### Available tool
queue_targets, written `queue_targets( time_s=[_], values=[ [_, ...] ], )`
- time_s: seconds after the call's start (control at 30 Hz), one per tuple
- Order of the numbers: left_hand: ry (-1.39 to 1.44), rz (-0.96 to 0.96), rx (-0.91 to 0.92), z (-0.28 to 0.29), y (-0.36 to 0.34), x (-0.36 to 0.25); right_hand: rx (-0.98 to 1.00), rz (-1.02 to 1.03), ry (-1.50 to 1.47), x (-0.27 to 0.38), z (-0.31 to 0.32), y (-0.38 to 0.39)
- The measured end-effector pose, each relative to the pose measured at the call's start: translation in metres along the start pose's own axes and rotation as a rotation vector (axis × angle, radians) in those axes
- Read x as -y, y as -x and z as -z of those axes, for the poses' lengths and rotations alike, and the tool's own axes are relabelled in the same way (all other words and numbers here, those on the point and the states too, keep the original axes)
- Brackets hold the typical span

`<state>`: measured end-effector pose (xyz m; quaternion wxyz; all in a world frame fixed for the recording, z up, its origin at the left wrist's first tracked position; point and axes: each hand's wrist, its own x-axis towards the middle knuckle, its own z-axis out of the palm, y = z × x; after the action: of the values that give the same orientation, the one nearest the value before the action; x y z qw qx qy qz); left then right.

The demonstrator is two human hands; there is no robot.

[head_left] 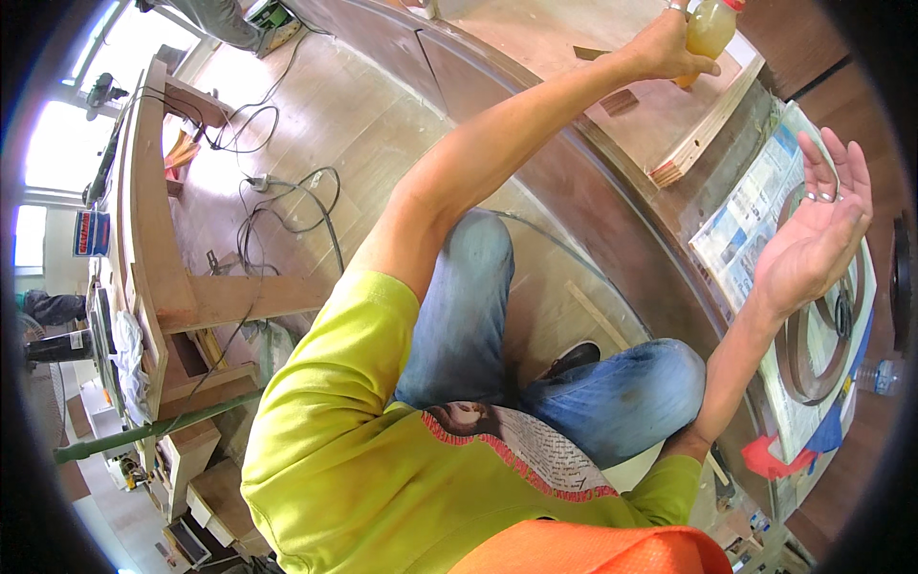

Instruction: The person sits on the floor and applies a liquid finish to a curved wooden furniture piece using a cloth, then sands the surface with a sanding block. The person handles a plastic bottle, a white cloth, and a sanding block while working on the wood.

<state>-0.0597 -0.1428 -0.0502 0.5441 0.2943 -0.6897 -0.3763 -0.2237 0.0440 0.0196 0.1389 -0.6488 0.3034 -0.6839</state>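
A clear bottle of yellowish liquid with a red cap (pixel 710 36) is gripped in my left hand (pixel 665 46) at the upper right, over a wooden panel (pixel 660 124). My thumb lies across the bottle's lower part, and the other fingers are partly hidden behind it. To the right, my right hand (pixel 818 234) is raised with the palm up, its fingers apart and holding nothing. Under it lie a newspaper sheet (pixel 741 230) and a white board (pixel 779 397) bearing curved brown strips (pixel 794 359). Dark-handled scissors (pixel 842 316) rest on those strips.
A long curved wooden panel (pixel 574 182) runs between my legs and the work surface. Black cables (pixel 287 220) lie on the floor at left, beside a wooden frame (pixel 229 304). A red cloth (pixel 773 459) and a clear plastic bottle (pixel 880 377) are at the right.
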Motion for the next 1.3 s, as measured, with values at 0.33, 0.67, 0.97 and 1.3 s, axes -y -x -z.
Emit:
queue_targets(
  time_s=[0.33,0.67,0.97,1.3],
  values=[
    [-0.259,-0.038,-0.188,0.137,0.047,-0.011,0.013,0.069,-0.073,-0.003,-0.005,-0.003],
    [-1.210,-0.191,0.040,0.163,0.222,-0.030,0.073,-0.023,-0.068,-0.020,-0.028,0.004],
    [-1.088,-0.231,0.191,0.166,0.230,-0.038,0.121,0.007,-0.024,-0.010,-0.030,-0.001],
    [-1.232,0.099,-0.258,0.256,0.209,-0.019,0.131,0.026,-0.032,0.001,-0.024,0.002]
  ],
)
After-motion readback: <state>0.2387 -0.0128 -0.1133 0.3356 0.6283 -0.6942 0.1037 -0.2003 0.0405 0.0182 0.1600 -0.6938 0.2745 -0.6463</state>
